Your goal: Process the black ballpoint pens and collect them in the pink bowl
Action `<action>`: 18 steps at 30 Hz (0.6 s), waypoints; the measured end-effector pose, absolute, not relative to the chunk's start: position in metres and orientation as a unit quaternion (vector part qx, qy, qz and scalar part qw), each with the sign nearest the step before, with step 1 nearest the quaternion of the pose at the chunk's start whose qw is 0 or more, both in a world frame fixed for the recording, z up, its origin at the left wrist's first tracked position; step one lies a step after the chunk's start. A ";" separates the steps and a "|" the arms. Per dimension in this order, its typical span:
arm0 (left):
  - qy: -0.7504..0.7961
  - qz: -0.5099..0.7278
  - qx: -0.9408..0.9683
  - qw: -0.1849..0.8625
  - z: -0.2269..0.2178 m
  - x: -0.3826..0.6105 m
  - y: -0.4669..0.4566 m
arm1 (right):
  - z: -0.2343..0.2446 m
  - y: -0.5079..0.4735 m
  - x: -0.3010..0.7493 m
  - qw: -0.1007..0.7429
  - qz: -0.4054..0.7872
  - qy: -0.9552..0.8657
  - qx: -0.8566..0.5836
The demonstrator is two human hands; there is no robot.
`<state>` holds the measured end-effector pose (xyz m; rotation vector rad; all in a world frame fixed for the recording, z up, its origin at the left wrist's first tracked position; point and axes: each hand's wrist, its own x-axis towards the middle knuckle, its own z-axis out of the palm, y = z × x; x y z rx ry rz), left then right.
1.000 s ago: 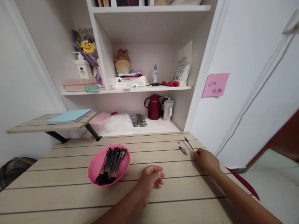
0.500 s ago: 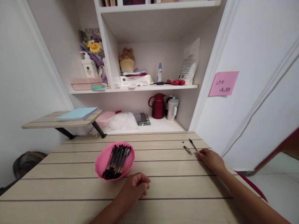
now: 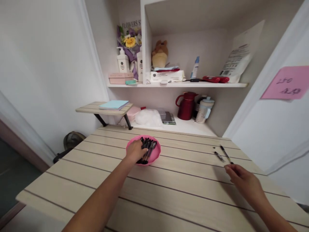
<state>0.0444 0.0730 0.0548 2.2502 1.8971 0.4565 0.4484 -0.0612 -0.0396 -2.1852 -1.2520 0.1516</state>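
A pink bowl (image 3: 154,156) full of several black pens (image 3: 148,149) sits on the wooden table (image 3: 183,193). My left hand (image 3: 135,150) reaches into the bowl, its fingers curled down over the pens. Whether it grips one is hidden. My right hand (image 3: 241,178) rests near the table's right side, fingers loosely bent, holding nothing I can see. Just beyond its fingertips lie a thin pen refill (image 3: 225,154) and a short pen part (image 3: 218,156), with a tiny dark piece beside them.
Behind the table stands a white shelf unit with a red jug (image 3: 185,106), a pale cup (image 3: 204,110), a plush toy (image 3: 159,54), bottles and boxes. A small side shelf (image 3: 103,109) carries a blue notebook. A pink note (image 3: 287,83) is stuck to the right wall.
My left hand has moved from the table up into the pink bowl onto the pens. My right hand has drawn back slightly from the refill. The camera has swung left.
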 end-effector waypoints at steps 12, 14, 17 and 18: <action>0.669 0.114 0.729 0.095 0.062 0.066 0.066 | -0.018 -0.070 0.322 0.428 0.251 -0.553 -0.670; 0.644 0.157 0.741 0.107 0.063 0.070 0.055 | -0.012 -0.069 0.311 0.449 0.286 -0.543 -0.650; 0.535 0.281 0.760 0.239 0.050 0.091 0.026 | 0.001 -0.066 0.297 0.502 0.336 -0.502 -0.619; 0.491 0.310 0.751 0.314 0.042 0.101 0.014 | 0.004 -0.064 0.294 0.529 0.355 -0.479 -0.603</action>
